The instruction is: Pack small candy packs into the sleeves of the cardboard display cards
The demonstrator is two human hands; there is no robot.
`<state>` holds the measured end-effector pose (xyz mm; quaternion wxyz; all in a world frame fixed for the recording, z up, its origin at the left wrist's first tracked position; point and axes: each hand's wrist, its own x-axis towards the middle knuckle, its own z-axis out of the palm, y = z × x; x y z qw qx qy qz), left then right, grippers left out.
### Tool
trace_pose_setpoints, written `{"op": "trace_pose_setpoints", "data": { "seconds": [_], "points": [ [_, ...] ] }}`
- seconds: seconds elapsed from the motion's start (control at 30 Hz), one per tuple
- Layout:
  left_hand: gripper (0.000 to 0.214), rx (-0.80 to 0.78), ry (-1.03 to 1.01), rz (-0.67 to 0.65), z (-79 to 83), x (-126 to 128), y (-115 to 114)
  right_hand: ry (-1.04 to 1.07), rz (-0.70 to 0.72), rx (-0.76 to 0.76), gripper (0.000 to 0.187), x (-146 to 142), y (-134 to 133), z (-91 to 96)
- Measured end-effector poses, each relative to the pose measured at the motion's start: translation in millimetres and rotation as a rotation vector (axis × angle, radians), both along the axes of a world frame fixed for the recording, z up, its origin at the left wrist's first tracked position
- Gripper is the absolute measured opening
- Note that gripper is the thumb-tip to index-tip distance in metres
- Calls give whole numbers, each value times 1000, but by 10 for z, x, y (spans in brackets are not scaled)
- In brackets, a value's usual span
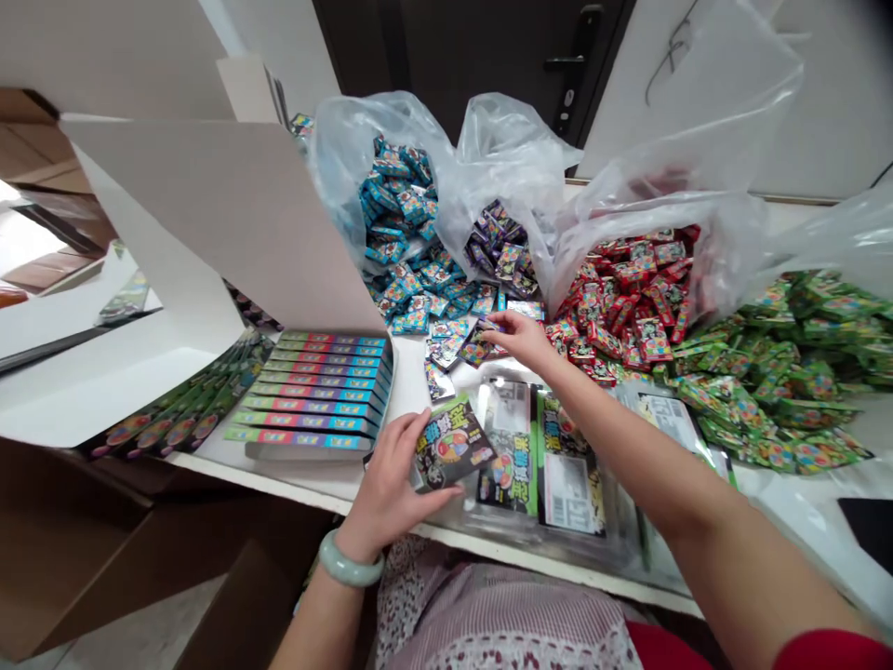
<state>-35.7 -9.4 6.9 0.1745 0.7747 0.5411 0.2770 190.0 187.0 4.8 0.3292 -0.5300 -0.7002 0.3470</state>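
Head cam: left hand [391, 486] is gripping a printed box [455, 447], right hand [525, 341] is pinching a purple packet [488, 327] from the pile [446, 352].

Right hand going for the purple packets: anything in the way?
Nothing visible. The right hand has its fingertips on the purple packets where they spill from the bag. Blue packets lie to its left and red packets to its right. The left hand holds a dark box nearer the person.

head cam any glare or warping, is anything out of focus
Head view: soft even light, faint shadows; pale glare on the clear bags; wide-angle bowing stretches the cardboard flap and bends the table edge; the left hand and its small box are sharp, nothing plainly defocused.
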Motion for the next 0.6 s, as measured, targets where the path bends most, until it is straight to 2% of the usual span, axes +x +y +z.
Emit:
{"op": "trace_pose_setpoints", "data": {
  "seconds": [0.07,0.13,0.2,0.3,0.43,0.47,0.5,0.6],
  "points": [
    [88,14,-29,20,-17,-13,28,-37,127,205,22,239,-267,67],
    [87,29,-41,34,-33,-7,57,-202,315,407,18,467,-567,81],
    [86,33,-32,36,-47,13,80,-413,477,474,18,652,-835,52],
    [85,19,-3,22,-62,48,95,-543,586,410,26,832,-1061,-2],
    [85,7,47,7,-67,100,115,-547,481,254,82,908,-1011,-28],
    [85,-3,63,-4,-62,116,125,-563,459,215,91,906,-967,-36],
    [85,-15,79,-15,-56,132,135,-576,454,184,92,900,-924,-44],
    [84,-46,131,-37,-43,177,161,-544,428,186,75,893,-860,-31]
  ]
}}
